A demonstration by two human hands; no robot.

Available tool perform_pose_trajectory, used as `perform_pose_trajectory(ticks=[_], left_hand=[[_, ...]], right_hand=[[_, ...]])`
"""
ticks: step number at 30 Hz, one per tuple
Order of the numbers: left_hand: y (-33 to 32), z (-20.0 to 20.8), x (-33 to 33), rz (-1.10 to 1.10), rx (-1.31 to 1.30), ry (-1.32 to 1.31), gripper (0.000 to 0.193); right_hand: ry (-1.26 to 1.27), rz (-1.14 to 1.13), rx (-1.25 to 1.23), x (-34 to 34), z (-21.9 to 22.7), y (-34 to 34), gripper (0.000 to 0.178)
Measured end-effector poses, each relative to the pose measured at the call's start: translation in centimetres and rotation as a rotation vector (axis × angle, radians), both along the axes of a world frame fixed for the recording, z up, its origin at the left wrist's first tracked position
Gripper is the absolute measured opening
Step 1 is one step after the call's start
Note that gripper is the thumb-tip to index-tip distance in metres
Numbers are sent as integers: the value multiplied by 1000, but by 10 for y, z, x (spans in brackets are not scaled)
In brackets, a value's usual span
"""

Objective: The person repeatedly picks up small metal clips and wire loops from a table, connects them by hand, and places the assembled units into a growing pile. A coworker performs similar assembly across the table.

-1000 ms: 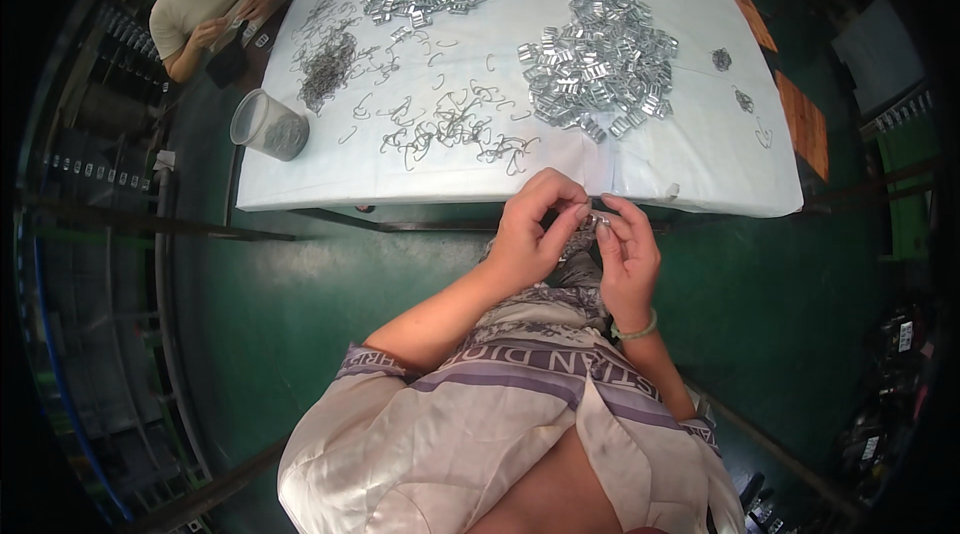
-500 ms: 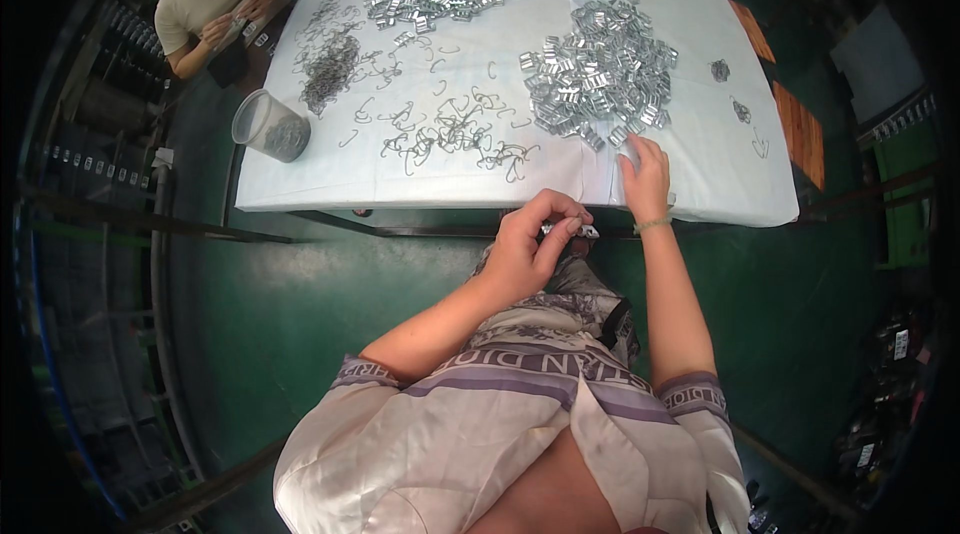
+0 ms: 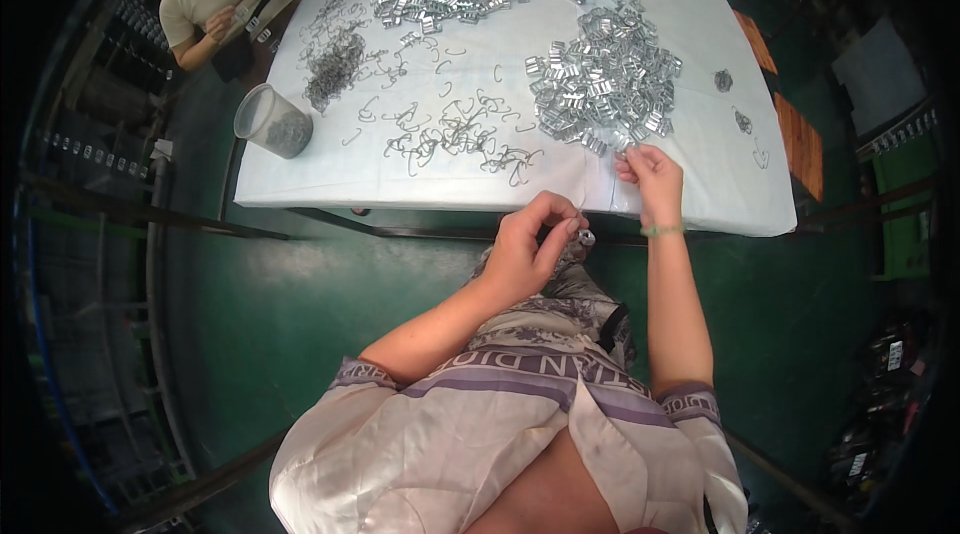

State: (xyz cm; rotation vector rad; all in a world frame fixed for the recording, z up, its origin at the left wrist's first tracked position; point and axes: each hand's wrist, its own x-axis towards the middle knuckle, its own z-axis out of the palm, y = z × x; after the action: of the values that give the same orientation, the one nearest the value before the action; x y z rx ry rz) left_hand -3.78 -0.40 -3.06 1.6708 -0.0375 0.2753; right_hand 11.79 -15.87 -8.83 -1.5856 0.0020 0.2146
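Observation:
My left hand (image 3: 530,242) is closed in a pinch just off the table's near edge. A small shiny metal clip (image 3: 587,237) hangs at its fingertips, along with what looks like a thin wire. Over the table's near edge, my right hand (image 3: 655,182) pinches a metal clip (image 3: 622,151) at the lower rim of a big pile of metal clips (image 3: 605,79). The fingers partly hide that clip. Left of this pile lies a loose scatter of bent wire hooks (image 3: 455,139).
A white-covered table (image 3: 700,194) carries a denser heap of wire hooks (image 3: 335,69) and a translucent tub (image 3: 275,122) near its left edge. More clips (image 3: 440,2) lie farther back. At far left, a co-worker (image 3: 215,4) reaches onto the table. Wooden boards (image 3: 798,139) stand beyond the right edge.
My right hand's fingers have closed at the clip pile's edge, taking a clip. The clip at my left hand has tilted downward. The co-worker's one arm has stretched out onto the table.

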Motion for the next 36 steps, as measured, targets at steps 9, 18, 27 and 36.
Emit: perform_pose_trajectory(ticks=[9, 18, 27, 36], left_hand=[[-4, 3, 10, 135, 36, -58, 5], [-5, 2, 5, 183, 91, 11, 5], [1, 0, 2, 73, 89, 8, 8], [41, 0, 2, -13, 155, 84, 10]], right_hand=[[38, 99, 373, -95, 45, 16, 16], [-32, 14, 280, -110, 51, 22, 16], [-162, 14, 198, -109, 47, 25, 14], [-276, 133, 215, -116, 30, 9, 14]])
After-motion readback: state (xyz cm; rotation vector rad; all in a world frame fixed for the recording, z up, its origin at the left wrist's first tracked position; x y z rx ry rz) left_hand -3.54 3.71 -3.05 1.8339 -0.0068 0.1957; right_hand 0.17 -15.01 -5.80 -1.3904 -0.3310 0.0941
